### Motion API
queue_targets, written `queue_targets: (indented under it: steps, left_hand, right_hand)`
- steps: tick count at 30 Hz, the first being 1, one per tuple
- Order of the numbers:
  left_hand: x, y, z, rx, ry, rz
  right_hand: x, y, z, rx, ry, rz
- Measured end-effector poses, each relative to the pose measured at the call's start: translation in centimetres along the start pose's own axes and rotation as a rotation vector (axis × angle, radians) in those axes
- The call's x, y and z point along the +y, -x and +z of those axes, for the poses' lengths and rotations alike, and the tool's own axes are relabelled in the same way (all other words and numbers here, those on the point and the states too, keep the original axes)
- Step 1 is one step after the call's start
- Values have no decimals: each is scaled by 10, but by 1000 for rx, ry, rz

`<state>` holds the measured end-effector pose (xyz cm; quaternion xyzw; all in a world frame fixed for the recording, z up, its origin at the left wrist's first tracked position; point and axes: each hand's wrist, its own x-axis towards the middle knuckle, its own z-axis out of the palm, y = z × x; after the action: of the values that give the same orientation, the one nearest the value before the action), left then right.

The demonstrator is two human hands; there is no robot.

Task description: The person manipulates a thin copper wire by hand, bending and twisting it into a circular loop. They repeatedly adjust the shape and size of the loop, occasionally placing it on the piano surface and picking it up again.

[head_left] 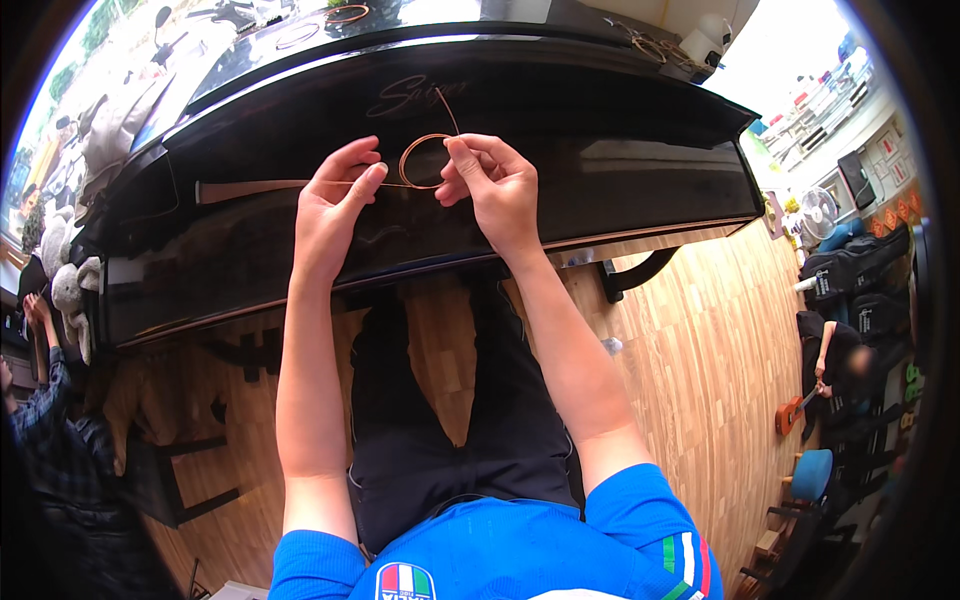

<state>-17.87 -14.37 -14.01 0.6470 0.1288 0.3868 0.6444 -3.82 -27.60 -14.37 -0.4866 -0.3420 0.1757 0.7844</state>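
Observation:
A thin copper-coloured instrument string (pixel 402 160) is wound into a small ring above the black piano lid (pixel 600 185). My right hand (pixel 497 185) is closed, pinching the ring's right side between thumb and fingers. One loose end rises from the pinch, slanting up and left. From the ring's lower edge the string runs left across my left hand (pixel 335 200). That hand is half curled around the string, its thumb and fingertips apart. Left of it a flat brownish strip (pixel 250 191) shows against the lid; whether the string joins it I cannot tell.
More coiled strings (pixel 347 14) lie on top of the piano, with a tangled bundle (pixel 655 45) at the back right. Plush toys (pixel 70 285) hang at the left end. One person's plaid sleeve (pixel 45 400) shows at left; another person holds a small guitar (pixel 789 415) at far right.

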Motion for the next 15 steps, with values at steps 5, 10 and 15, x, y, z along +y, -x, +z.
queue_targets:
  steps: [5, 10, 15]
  left_hand:
    - [9, 1, -7, -128, -30, -134]
    - [12, 2, 3, -165, 29, -67]
    - [10, 2, -8, -260, 5, -130]
  right_hand:
    - [-4, 0, 4, -37, -4, 50]
    - [-3, 1, -2, -89, 61, 57]
    - [-5, 1, 0, -123, 38, 47]
